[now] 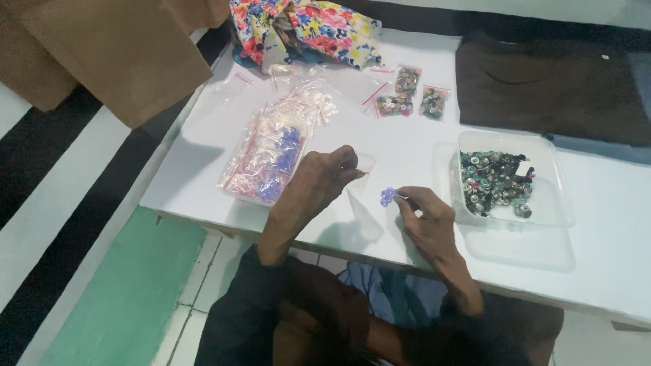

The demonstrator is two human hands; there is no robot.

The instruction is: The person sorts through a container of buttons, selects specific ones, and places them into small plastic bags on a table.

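My left hand [319, 181] pinches the top edge of a small clear zip bag [359, 177], holding it just above the white table [407, 146]. My right hand [426, 215] grips a little cluster of blue-purple buttons [388, 196] between its fingertips, right beside the bag's mouth. To the left of my left hand lies a pile of small clear bags with blue-purple buttons inside [270, 157].
A clear plastic tub of mixed buttons [505, 179] stands right of my right hand. Small bags of assorted buttons [407, 95] lie farther back. Floral cloth [305, 30] sits at the far edge, a dark brown garment [542, 85] at the back right, tan fabric [122, 47] at top left.
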